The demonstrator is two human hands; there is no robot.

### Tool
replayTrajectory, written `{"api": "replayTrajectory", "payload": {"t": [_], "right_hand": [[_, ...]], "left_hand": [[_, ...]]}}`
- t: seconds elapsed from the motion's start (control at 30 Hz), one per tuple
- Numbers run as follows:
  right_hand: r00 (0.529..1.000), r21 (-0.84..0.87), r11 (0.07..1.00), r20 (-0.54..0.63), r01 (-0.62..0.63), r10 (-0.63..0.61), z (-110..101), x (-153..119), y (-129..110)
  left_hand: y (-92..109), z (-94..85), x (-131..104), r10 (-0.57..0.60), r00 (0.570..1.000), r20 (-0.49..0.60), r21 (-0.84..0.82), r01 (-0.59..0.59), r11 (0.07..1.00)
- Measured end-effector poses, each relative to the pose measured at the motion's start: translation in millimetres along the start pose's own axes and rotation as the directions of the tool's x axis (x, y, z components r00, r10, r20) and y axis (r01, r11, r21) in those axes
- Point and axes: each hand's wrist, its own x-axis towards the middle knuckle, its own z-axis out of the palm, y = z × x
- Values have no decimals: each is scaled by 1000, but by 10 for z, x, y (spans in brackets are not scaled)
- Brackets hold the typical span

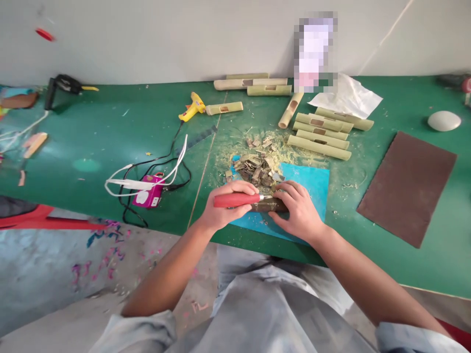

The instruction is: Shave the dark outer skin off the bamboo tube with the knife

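My left hand (221, 215) is closed around a carving tool with a red handle (235, 199). Its short metal tip points right, over a dark brown bamboo tube (267, 205) that lies across a blue sheet (311, 184). Fingers and thumb of my right hand (300, 211) grip the right end of this tube. Just beyond my hands is a heap of bamboo chips and shavings (257, 166), partly on the sheet. Both hands hide parts of the tube.
Several pale green bamboo tubes with cut openings (319, 140) lie at the back. A yellow glue gun (193, 106) is left of them. Cables surround a pink power box (149, 191). On the right are a brown sheet (408, 189) and a white oval object (444, 120).
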Motion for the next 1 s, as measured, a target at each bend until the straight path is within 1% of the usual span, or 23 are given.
{"api": "replayTrajectory", "payload": {"t": [0.1, 0.23, 0.43, 0.6, 0.83, 1.0], "right_hand": [[1000, 16, 1000, -7, -8, 8, 7, -2, -6], [1000, 28, 1000, -11, -10, 10, 7, -15, -13], [1000, 32, 999, -8, 8, -8, 3, -18, -5], [1000, 36, 999, -16, 15, -15, 2, -2, -1], [1000, 53, 999, 10, -7, 7, -16, 13, -8], [1000, 57, 998, 8, 10, -11, -4, 6, -3]], "left_hand": [[-6, -19, 111, 55, 991, 124, 43, -61, 997], [-93, -18, 177, 97, 975, 199, 73, -114, 991], [-209, -44, 210, 153, 965, 211, 60, -170, 984], [-267, -26, 216, 187, 956, 227, 25, -198, 980], [-272, 3, 231, 218, 948, 230, 32, -231, 972], [-234, 24, 246, 222, 926, 306, 47, -247, 968]]}}
